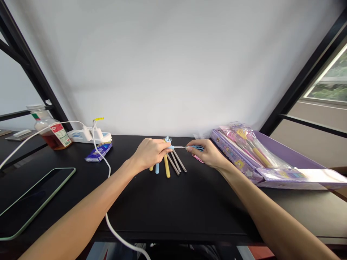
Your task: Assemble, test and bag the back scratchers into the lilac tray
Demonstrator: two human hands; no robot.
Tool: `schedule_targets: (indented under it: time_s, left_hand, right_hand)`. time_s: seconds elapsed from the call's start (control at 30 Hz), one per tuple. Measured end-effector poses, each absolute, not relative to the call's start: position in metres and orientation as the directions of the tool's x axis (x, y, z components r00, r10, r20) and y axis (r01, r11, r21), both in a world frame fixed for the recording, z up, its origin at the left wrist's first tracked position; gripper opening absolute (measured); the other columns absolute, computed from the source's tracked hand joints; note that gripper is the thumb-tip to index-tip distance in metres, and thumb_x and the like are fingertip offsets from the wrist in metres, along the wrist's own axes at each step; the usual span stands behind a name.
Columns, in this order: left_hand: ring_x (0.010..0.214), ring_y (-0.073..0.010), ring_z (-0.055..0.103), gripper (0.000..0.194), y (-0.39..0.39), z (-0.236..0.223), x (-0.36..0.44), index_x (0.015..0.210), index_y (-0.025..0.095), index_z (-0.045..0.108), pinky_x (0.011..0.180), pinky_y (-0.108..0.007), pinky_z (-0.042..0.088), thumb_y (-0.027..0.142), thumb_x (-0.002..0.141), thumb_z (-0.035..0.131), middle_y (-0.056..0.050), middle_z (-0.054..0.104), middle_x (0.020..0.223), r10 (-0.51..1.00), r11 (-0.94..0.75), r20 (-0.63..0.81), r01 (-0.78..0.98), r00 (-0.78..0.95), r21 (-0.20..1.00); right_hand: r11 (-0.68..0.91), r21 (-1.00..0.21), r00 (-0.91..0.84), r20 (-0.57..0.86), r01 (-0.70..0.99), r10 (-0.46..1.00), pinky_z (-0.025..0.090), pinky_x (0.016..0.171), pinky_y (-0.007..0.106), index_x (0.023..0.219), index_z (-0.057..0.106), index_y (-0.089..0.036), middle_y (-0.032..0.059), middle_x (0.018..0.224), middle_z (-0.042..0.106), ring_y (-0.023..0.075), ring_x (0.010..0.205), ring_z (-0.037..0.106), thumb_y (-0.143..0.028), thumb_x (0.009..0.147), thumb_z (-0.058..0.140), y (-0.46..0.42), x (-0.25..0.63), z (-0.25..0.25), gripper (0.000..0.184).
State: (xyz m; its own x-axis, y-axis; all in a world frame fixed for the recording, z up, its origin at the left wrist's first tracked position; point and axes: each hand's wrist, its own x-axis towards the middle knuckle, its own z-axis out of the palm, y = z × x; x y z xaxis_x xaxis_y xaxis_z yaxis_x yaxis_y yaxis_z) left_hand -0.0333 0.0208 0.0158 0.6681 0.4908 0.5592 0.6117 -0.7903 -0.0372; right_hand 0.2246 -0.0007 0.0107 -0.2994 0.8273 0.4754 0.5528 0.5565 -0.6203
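The left hand (153,153) is pinching the blue end (171,147) of a metal rod (180,147); the right hand (208,152) is grasping its blue pronged head (199,148). The rod is spanning between them above the black desk (173,207).

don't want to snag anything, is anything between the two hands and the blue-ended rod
Nothing visible: the left hand and right hand both grip the blue-ended rod, its bare metal showing between them. The metal tubes and yellow handle appear to lie on the desk below.

There are two plugs (86,134), one bottle (53,134) (one phone (35,202), too), and perhaps three slim metal tubes (176,162).
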Motion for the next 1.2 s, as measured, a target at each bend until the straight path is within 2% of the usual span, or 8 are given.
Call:
schedule_targets:
  time_s: [0.1, 0.3, 0.43, 0.57, 0.7, 0.83, 1.03, 1.2]
  left_hand:
    - [0.064, -0.015, 0.062, 0.032, 0.014, 0.019, -0.026, 0.094, 0.021, 0.069, 0.053, -0.027, 0.029, 0.039, 0.103, 0.044, -0.001, 0.069, 0.076, 0.541, -0.745, 0.543, 0.665, 0.642, -0.044]
    - [0.063, -0.0163, 0.064, 0.032, 0.014, 0.02, -0.011, 0.098, 0.023, 0.067, 0.05, -0.027, 0.023, 0.041, 0.104, 0.042, -0.001, 0.07, 0.078, 0.574, -0.708, 0.452, 0.691, 0.682, -0.144]
    - [0.078, -0.0188, 0.068, 0.027, 0.031, 0.028, -0.044, 0.101, 0.025, 0.07, 0.057, -0.027, 0.034, 0.036, 0.103, 0.045, -0.001, 0.074, 0.091, 0.645, -0.664, 0.454, 0.745, 0.615, -0.067]
    - [0.086, -0.021, 0.068, 0.027, 0.038, 0.038, -0.07, 0.102, 0.025, 0.071, 0.066, -0.028, 0.042, 0.038, 0.101, 0.047, -0.001, 0.075, 0.097, 0.688, -0.65, 0.458, 0.759, 0.563, 0.043]
    - [0.08, -0.0197, 0.067, 0.03, 0.03, 0.035, -0.057, 0.097, 0.022, 0.071, 0.066, -0.029, 0.043, 0.035, 0.102, 0.045, -0.002, 0.074, 0.091, 0.616, -0.711, 0.497, 0.702, 0.611, 0.018]
    - [0.076, -0.0183, 0.067, 0.03, 0.028, 0.028, -0.048, 0.098, 0.021, 0.072, 0.063, -0.028, 0.043, 0.035, 0.101, 0.045, -0.003, 0.074, 0.09, 0.553, -0.75, 0.549, 0.661, 0.626, 0.003]
    - [0.055, -0.0161, 0.059, 0.029, 0.033, 0.039, -0.05, 0.088, 0.027, 0.077, 0.054, -0.026, 0.037, 0.042, 0.097, 0.054, 0.001, 0.069, 0.063, 0.692, -0.676, 0.407, 0.733, 0.596, 0.074]
    - [0.052, -0.0178, 0.06, 0.019, 0.036, 0.048, -0.062, 0.086, 0.03, 0.08, 0.053, -0.027, 0.037, 0.038, 0.09, 0.063, 0.001, 0.069, 0.057, 0.756, -0.574, 0.394, 0.819, 0.523, 0.016]
  right_hand:
    - [0.587, -0.591, -0.302, 0.515, 0.553, 0.802, 0.046, 0.062, 0.028, 0.085, 0.072, -0.017, 0.0047, 0.074, 0.071, 0.0185, 0.069, 0.063, -0.042, 0.091, 0.061, -0.003, 0.222, 0.012, 0.027]
    - [0.497, -0.706, -0.326, 0.378, 0.505, 0.867, 0.044, 0.053, 0.026, 0.084, 0.072, -0.018, 0.0007, 0.066, 0.066, 0.012, 0.051, 0.055, -0.045, 0.089, 0.064, -0.009, 0.213, 0.02, 0.028]
    - [0.444, -0.79, -0.192, 0.401, 0.423, 0.896, 0.043, 0.052, 0.025, 0.076, 0.073, -0.017, 0.0013, 0.062, 0.065, 0.0107, 0.052, 0.053, -0.043, 0.08, 0.078, -0.001, 0.248, 0.025, 0.027]
    - [0.461, -0.876, 0.228, 0.424, -0.141, 0.877, 0.04, 0.047, 0.02, 0.06, 0.064, -0.017, -0.0027, 0.057, 0.056, 0.006, 0.051, 0.045, -0.035, 0.061, 0.093, 0.008, 0.272, 0.03, 0.034]
    - [0.374, -0.792, 0.231, 0.297, -0.483, 0.927, 0.047, 0.051, 0.016, 0.069, 0.068, -0.016, -0.003, 0.063, 0.057, 0.0056, 0.057, 0.051, -0.029, 0.055, 0.097, 0.007, 0.242, 0.028, 0.034]
    - [0.292, -0.845, 0.146, 0.253, -0.449, 0.956, 0.052, 0.056, 0.018, 0.079, 0.073, -0.013, 0.0006, 0.066, 0.061, 0.0084, 0.062, 0.057, -0.037, 0.062, 0.093, 0.003, 0.22, 0.024, 0.035]
    - [0.531, -0.755, 0.498, 0.314, -0.385, 0.808, 0.04, 0.042, 0.02, 0.064, 0.06, -0.015, -0.0009, 0.07, 0.06, 0.0029, 0.049, 0.043, -0.035, 0.063, 0.092, 0.015, 0.233, 0.023, 0.038]
    - [0.59, -0.733, 0.567, 0.341, -0.339, 0.75, 0.04, 0.041, 0.021, 0.068, 0.056, -0.018, -0.0038, 0.067, 0.055, 0.0033, 0.046, 0.04, -0.046, 0.076, 0.083, 0.022, 0.243, 0.02, 0.04]
